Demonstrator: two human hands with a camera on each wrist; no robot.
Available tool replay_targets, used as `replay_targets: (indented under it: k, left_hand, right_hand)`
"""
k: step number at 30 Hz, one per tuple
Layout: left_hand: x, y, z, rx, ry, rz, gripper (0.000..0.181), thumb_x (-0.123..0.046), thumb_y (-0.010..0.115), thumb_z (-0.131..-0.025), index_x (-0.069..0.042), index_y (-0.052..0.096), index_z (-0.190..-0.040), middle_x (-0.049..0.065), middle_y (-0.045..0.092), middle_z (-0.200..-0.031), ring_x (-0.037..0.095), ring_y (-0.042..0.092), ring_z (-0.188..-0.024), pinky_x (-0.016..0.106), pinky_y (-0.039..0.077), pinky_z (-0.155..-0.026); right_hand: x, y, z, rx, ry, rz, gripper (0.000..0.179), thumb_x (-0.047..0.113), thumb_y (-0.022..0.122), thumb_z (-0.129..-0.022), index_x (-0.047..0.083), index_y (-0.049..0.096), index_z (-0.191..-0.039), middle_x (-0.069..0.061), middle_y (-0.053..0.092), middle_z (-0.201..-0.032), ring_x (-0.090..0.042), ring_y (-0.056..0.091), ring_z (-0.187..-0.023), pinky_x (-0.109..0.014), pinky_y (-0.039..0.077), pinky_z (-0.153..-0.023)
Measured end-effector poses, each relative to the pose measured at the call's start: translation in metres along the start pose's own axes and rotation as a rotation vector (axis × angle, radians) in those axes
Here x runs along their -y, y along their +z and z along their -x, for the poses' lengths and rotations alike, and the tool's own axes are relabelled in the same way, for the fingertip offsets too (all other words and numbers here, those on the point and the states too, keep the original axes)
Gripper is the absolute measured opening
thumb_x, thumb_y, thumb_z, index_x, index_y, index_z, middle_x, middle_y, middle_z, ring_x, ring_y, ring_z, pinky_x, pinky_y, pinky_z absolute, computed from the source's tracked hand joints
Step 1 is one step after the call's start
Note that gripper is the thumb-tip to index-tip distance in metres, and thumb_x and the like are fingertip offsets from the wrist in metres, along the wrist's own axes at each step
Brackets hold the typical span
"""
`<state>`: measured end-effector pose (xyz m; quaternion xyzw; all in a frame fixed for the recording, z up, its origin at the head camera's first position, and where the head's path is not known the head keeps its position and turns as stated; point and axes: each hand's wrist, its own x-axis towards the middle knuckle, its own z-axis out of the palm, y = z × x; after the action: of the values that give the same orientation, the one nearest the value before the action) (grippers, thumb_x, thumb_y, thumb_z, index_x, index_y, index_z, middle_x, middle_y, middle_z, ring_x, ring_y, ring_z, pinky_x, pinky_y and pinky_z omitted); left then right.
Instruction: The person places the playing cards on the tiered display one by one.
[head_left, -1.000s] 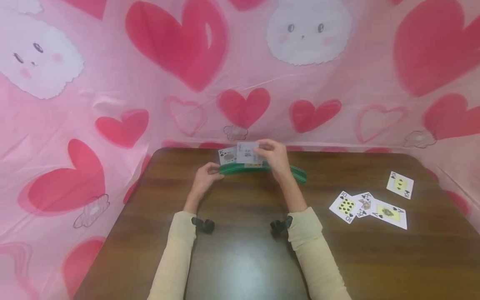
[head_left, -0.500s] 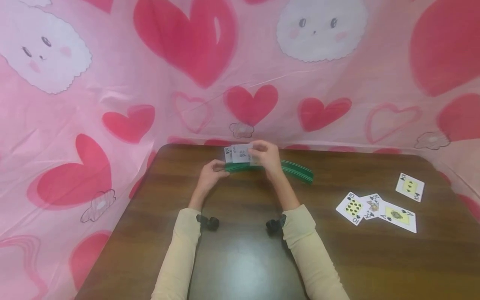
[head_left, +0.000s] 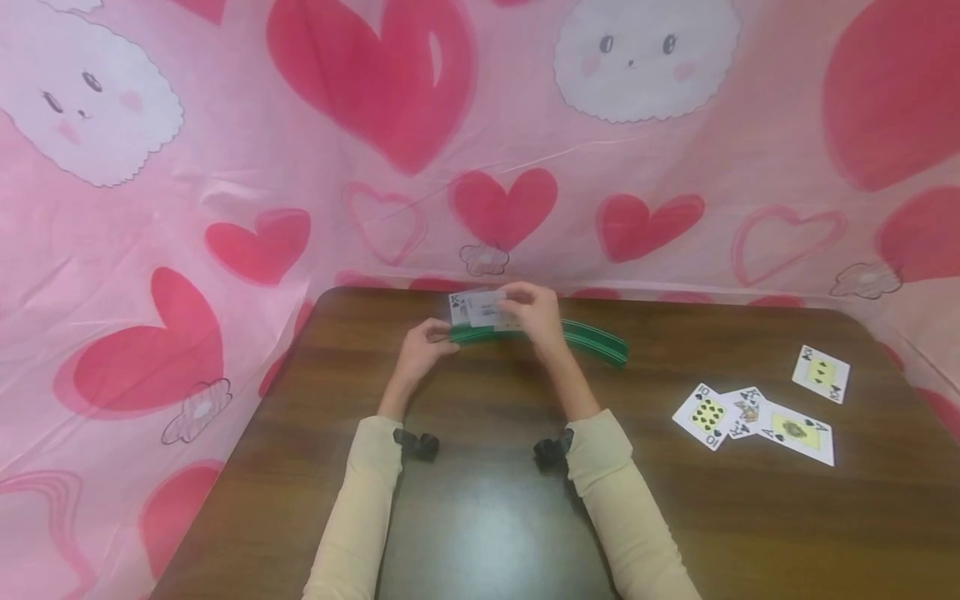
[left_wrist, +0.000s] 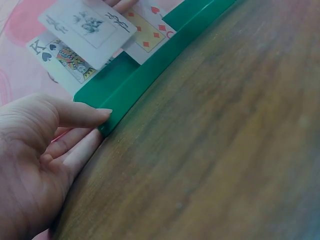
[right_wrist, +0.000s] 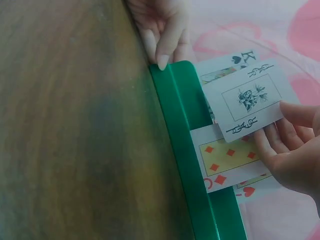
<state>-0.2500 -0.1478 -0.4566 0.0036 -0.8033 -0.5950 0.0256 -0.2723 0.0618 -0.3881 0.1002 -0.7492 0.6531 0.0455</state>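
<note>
With thumb and fingers, my left hand pinches the left end of a curved green playing card holder, which rests on the table. My right hand grips a joker card by one edge, above the holder and tilted. Behind the joker, a king of spades stands in the holder near its left end. A diamonds card stands to the right of the king, partly covered by the joker. A hearts card shows only in part behind it.
On the right of the brown wooden table lie a ten of spades, a king and an ace, overlapping. Another card lies apart behind them. A pink heart-print cloth hangs behind the table.
My right hand has moved left along the holder with the joker, then tilted it slightly. My left hand keeps its hold on the holder's end. The head view has shifted a little.
</note>
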Motion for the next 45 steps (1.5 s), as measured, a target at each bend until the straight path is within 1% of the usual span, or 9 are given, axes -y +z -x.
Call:
replay_targets:
  k: [6, 10, 11, 17, 18, 20, 26, 38, 45]
  left_hand:
    - [0.001, 0.0, 0.001, -0.006, 0.028, 0.005, 0.03, -0.009, 0.072, -0.07, -0.007, 0.06, -0.097, 0.009, 0.06, -0.104, 0.023, 0.059, -0.098, 0.034, 0.048, -0.079]
    - [0.001, 0.0, 0.001, -0.003, 0.039, 0.018, 0.028, -0.007, 0.072, -0.07, -0.007, 0.06, -0.095, 0.009, 0.061, -0.102, 0.022, 0.059, -0.096, 0.033, 0.048, -0.079]
    - [-0.003, 0.0, 0.003, 0.002, 0.034, 0.022, 0.028, -0.005, 0.072, -0.07, -0.005, 0.06, -0.095, 0.011, 0.061, -0.102, 0.024, 0.059, -0.097, 0.035, 0.048, -0.08]
    - [-0.002, 0.002, 0.002, -0.003, 0.016, 0.01, 0.029, -0.005, 0.071, -0.07, -0.006, 0.059, -0.095, 0.01, 0.061, -0.102, 0.022, 0.059, -0.096, 0.035, 0.047, -0.081]
    - [0.002, 0.002, 0.0, -0.009, 0.022, 0.005, 0.028, -0.007, 0.072, -0.07, -0.008, 0.059, -0.095, 0.008, 0.061, -0.102, 0.021, 0.06, -0.095, 0.034, 0.047, -0.081]
    - [0.001, 0.002, 0.001, -0.006, 0.023, 0.0, 0.028, -0.007, 0.072, -0.07, -0.008, 0.059, -0.095, 0.008, 0.061, -0.102, 0.021, 0.059, -0.096, 0.034, 0.047, -0.081]
    - [0.001, 0.002, 0.001, -0.009, 0.024, 0.012, 0.028, -0.006, 0.072, -0.07, -0.008, 0.059, -0.095, 0.008, 0.061, -0.102, 0.021, 0.059, -0.096, 0.034, 0.047, -0.081]
    - [0.0, 0.001, 0.003, -0.008, 0.027, 0.023, 0.028, -0.006, 0.072, -0.07, -0.007, 0.059, -0.095, 0.008, 0.061, -0.102, 0.022, 0.058, -0.098, 0.036, 0.046, -0.083]
    - [0.0, 0.001, 0.002, -0.004, 0.023, 0.024, 0.027, -0.006, 0.071, -0.07, -0.009, 0.06, -0.095, 0.007, 0.061, -0.103, 0.022, 0.058, -0.098, 0.036, 0.046, -0.083]
  right_hand:
    - [0.012, 0.004, 0.007, 0.071, -0.026, -0.021, 0.015, 0.015, 0.065, -0.079, 0.007, 0.066, -0.093, -0.005, 0.062, -0.096, -0.019, 0.055, -0.092, -0.037, 0.044, -0.081]
    - [0.023, 0.011, 0.015, 0.098, -0.029, 0.021, 0.016, 0.007, 0.064, -0.079, 0.002, 0.064, -0.095, -0.009, 0.062, -0.096, -0.021, 0.056, -0.091, -0.037, 0.045, -0.081]
    - [0.025, 0.013, 0.018, 0.101, -0.027, 0.034, 0.017, 0.006, 0.063, -0.08, 0.002, 0.064, -0.096, -0.009, 0.062, -0.097, -0.022, 0.056, -0.092, -0.037, 0.045, -0.082]
    - [-0.003, 0.02, 0.009, 0.079, -0.041, 0.102, 0.016, 0.016, 0.066, -0.079, 0.013, 0.066, -0.095, 0.0, 0.064, -0.097, -0.013, 0.057, -0.091, -0.032, 0.045, -0.081]
    - [-0.009, 0.021, 0.006, 0.076, -0.051, 0.105, 0.016, 0.017, 0.066, -0.079, 0.015, 0.066, -0.094, 0.001, 0.064, -0.096, -0.012, 0.057, -0.09, -0.032, 0.045, -0.081]
    - [-0.011, 0.021, 0.005, 0.073, -0.07, 0.106, 0.016, 0.017, 0.066, -0.079, 0.014, 0.066, -0.094, 0.001, 0.064, -0.096, -0.012, 0.057, -0.09, -0.032, 0.045, -0.08]
    - [-0.014, 0.022, 0.006, 0.066, -0.091, 0.094, 0.015, 0.016, 0.066, -0.079, 0.013, 0.066, -0.093, 0.0, 0.065, -0.095, -0.013, 0.058, -0.09, -0.031, 0.047, -0.079]
    - [-0.014, 0.023, 0.006, 0.099, -0.058, 0.087, 0.013, 0.017, 0.066, -0.079, 0.014, 0.067, -0.092, 0.002, 0.064, -0.096, -0.013, 0.056, -0.091, -0.033, 0.046, -0.079]
    - [0.001, 0.021, 0.013, 0.121, -0.037, 0.047, 0.016, 0.01, 0.064, -0.08, 0.005, 0.065, -0.095, -0.005, 0.064, -0.098, -0.019, 0.055, -0.094, -0.037, 0.044, -0.082]
